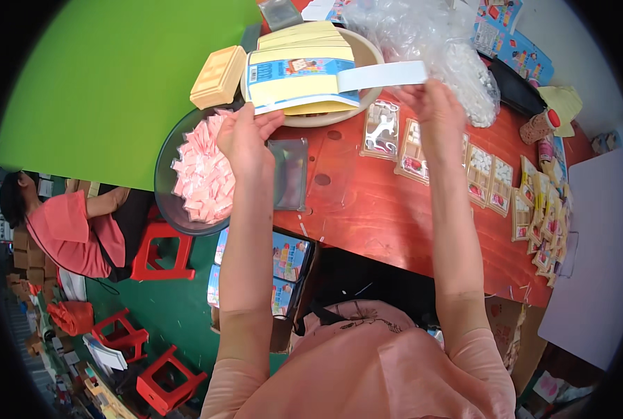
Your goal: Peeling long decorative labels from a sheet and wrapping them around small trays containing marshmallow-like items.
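Observation:
My left hand [247, 140] pinches the near left corner of a flattened printed card box [294, 77], yellow with a blue picture panel. My right hand [433, 115] is closed on the end of a white paper strip [385, 75], whose other end lies over the right part of the card box. More yellow card sheets [304, 33] lie behind it, across a cream basin [374, 52]. Beside my left wrist, a dark bowl [168, 202] holds many small pink wrapped packets [205, 171]. Under my right forearm runs a row of filled compartment trays [413, 150].
A stack of pale orange plastic trays [218, 75] sits left of the basin. Clear plastic bags [423, 31] lie at the back; filled packs [542, 216] pile up at the right. Below left are red stools [161, 251], an open carton [283, 328] and a seated person [81, 227].

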Tool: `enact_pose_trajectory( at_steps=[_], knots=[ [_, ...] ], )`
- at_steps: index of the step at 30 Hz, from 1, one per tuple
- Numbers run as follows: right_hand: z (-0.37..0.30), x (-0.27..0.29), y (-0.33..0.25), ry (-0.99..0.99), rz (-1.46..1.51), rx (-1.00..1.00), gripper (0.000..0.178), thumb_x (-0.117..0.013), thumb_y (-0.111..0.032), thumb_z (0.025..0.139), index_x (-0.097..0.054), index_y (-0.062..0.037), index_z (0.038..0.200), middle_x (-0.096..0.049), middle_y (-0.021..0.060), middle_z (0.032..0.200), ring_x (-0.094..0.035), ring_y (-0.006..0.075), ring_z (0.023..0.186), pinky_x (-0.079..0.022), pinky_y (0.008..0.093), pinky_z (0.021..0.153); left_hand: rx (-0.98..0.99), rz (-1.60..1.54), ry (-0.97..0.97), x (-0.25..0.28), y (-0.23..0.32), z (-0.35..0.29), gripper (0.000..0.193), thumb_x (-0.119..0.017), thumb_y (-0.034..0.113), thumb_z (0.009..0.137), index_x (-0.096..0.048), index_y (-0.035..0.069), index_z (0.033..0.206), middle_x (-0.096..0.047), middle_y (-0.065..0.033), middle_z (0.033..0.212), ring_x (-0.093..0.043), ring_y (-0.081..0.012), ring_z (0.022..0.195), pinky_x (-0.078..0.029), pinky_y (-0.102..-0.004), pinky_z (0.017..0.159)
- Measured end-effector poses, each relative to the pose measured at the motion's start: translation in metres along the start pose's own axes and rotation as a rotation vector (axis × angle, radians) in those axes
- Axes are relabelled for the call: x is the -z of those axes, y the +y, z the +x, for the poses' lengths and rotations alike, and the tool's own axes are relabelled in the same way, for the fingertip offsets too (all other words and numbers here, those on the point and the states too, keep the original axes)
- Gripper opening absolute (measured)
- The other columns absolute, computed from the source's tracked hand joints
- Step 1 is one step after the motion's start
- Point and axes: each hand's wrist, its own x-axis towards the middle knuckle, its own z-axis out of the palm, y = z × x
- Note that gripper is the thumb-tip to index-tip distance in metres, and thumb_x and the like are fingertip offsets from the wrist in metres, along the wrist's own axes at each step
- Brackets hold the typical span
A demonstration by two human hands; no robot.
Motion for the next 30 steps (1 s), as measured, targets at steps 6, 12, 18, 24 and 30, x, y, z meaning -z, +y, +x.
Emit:
enact_pose_trajectory(
  at_steps=[6, 12, 18, 24, 30],
  knots=[
    [-0.013, 0.078, -0.075, -0.006, 0.028, 0.176, 0.024, -0.059, -0.014, 0.097, -0.062, 0.0044, 0.112, -0.067, 0.0128, 0.107, -0.065, 0.0228, 0.100, -0.054, 0.0418, 0.094, -0.012, 0.110, 0.139, 0.028, -0.016, 0.055, 0.019, -0.060, 0.000, 0.092, -0.050, -0.014, 0.100, -0.066, -0.0244, 0.088, -0.070, -0.0276, 0.060, -0.062, -0.0317, 0.051],
    [-0.097, 0.089, -0.115, 0.118, -0.169, 0.348, 0.021, -0.054, -0.011, 0.101, -0.060, 0.0070, 0.110, -0.066, 0.0153, 0.110, -0.068, 0.0239, 0.100, -0.058, 0.0394, 0.090, -0.435, 1.227, 0.073, 0.024, 0.003, 0.030, 0.058, -0.070, 0.014, 0.087, -0.045, -0.015, 0.130, -0.058, -0.0276, 0.105, -0.064, -0.0361, 0.091, -0.056, -0.0431, 0.076],
    [-0.167, 0.075, -0.100, 0.089, -0.771, 0.645, 0.007, -0.058, 0.003, 0.094, -0.060, 0.0017, 0.101, -0.064, 0.0108, 0.107, -0.063, 0.0177, 0.094, -0.054, 0.0323, 0.083, -1.017, 1.336, 0.099, 0.000, -0.003, -0.094, 0.055, -0.070, 0.023, 0.090, -0.048, -0.005, 0.131, -0.050, -0.0210, 0.119, -0.059, -0.0343, 0.102, -0.052, -0.0397, 0.081],
    [-0.213, 0.064, -0.063, -0.219, -1.162, 0.879, 0.027, -0.072, 0.004, 0.071, -0.062, -0.0020, 0.096, -0.063, 0.0136, 0.103, -0.063, 0.0307, 0.096, -0.050, 0.0399, 0.086, 0.217, 0.144, -0.549, -0.021, -0.026, -0.250, 0.043, -0.059, 0.021, 0.101, -0.051, -0.002, 0.136, -0.059, -0.0116, 0.120, -0.060, -0.0147, 0.106, -0.052, -0.0254, 0.081],
    [-0.247, 0.096, -0.060, -0.242, -1.205, 0.828, 0.040, -0.074, -0.001, 0.069, -0.066, -0.0059, 0.108, -0.058, 0.0135, 0.115, -0.058, 0.0357, 0.108, -0.045, 0.0458, 0.094, 0.418, 0.091, -0.461, -0.013, -0.046, -0.257, 0.035, -0.048, 0.014, 0.105, -0.051, -0.004, 0.135, -0.066, -0.0095, 0.115, -0.066, -0.0160, 0.099, -0.054, -0.0268, 0.079]
  ],
)
